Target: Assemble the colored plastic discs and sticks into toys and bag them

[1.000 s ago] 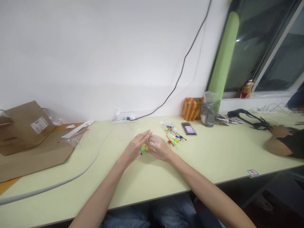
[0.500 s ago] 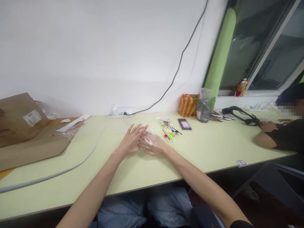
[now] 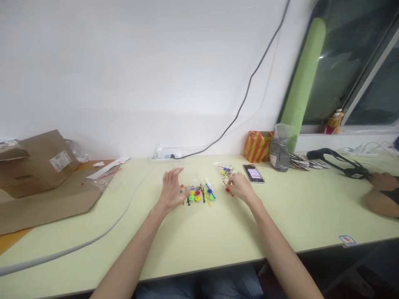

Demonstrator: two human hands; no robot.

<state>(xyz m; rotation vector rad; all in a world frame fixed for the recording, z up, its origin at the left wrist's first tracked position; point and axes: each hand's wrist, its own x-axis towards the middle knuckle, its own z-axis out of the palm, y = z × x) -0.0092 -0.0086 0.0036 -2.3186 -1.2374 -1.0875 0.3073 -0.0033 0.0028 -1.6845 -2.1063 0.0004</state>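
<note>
Left hand (image 3: pixel 171 191): fingers spread, flat on pale green table (image 3: pixel 218 232), touching clear packet of coloured parts (image 3: pixel 197 194). Right hand (image 3: pixel 240 187): fingertips curled onto loose coloured pieces (image 3: pixel 227 172); pinch unclear. Phone (image 3: pixel 253 173) just beyond.

Clear packet of coloured parts (image 3: pixel 198 193), flat on table.

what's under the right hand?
The right hand rests on small red pieces on the table; more coloured pieces lie just behind. Whatever sits beneath the palm is covered.
</note>
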